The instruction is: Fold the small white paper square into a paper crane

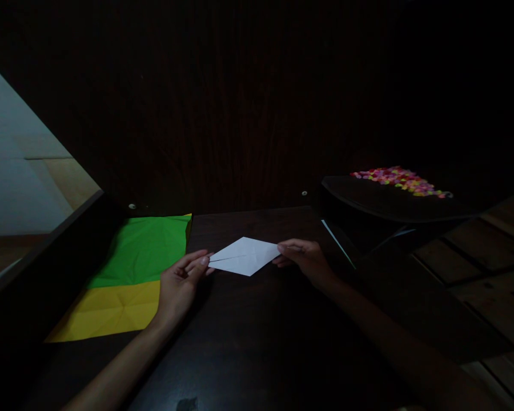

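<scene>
Flat green paper sheet [148,248] lies at left on dark wooden table [257,337], overlapping yellow creased paper sheet [111,311] nearer. Far right: black curved tray [368,200] bearing small multicoloured pieces [400,180]

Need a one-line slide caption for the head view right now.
Left hand and right hand pinch opposite tips of a folded white paper beside green and yellow sheets.

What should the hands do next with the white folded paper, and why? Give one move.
Probably press the flaps flat along the centre seam: the white folded paper is held at both tips, by the left hand and right hand, and a slit still gapes near its left point.
</scene>
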`<action>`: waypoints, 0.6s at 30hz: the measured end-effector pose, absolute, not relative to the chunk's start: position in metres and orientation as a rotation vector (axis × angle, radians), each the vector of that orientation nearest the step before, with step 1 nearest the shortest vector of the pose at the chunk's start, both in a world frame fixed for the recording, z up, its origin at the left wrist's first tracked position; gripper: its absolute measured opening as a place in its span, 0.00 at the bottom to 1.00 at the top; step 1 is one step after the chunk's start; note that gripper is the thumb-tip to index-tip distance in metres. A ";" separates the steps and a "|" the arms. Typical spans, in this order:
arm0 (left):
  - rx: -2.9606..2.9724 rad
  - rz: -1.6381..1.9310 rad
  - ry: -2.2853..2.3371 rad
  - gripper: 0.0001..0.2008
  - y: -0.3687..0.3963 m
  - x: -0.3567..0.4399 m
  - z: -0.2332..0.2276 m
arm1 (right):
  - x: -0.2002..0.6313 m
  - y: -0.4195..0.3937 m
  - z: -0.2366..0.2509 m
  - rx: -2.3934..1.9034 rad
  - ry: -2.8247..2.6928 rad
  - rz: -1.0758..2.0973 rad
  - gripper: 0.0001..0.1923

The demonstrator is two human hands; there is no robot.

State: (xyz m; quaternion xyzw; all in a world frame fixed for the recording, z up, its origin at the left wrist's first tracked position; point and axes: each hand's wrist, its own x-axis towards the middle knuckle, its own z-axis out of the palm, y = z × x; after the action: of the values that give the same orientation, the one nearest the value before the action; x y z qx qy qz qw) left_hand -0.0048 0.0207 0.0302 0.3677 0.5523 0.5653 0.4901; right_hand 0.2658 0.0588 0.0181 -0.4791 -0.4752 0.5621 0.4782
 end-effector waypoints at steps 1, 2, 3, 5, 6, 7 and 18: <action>0.905 1.366 1.346 0.26 0.021 -0.005 0.030 | 0.267 0.059 0.017 -1.183 -1.190 1.358 0.19; 0.916 1.360 1.350 0.26 0.021 -0.005 0.030 | 0.268 0.059 0.016 -1.196 -1.235 1.330 0.18; 0.928 1.353 1.351 0.26 0.021 -0.005 0.029 | 0.268 0.059 0.015 -1.212 -1.294 1.287 0.18; 0.955 1.327 1.353 0.26 0.021 -0.005 0.028 | 0.269 0.058 0.014 -1.261 -1.450 1.152 0.15; 0.971 1.309 1.356 0.26 0.021 -0.004 0.027 | 0.269 0.057 0.014 -1.290 -1.537 1.057 0.13; 0.989 1.287 1.361 0.26 0.021 -0.004 0.026 | 0.269 0.056 0.014 -1.314 -1.624 0.952 0.11; 1.225 1.103 1.353 0.19 0.020 -0.004 0.016 | 0.253 0.042 -0.001 -1.059 -2.323 0.281 0.16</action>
State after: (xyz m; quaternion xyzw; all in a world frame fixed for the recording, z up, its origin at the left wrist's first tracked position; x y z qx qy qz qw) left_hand -0.0039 0.0203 0.0159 0.5029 0.5556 0.4526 0.4833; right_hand 0.2534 0.0421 -0.0005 -0.3955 -0.8675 0.1049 0.2829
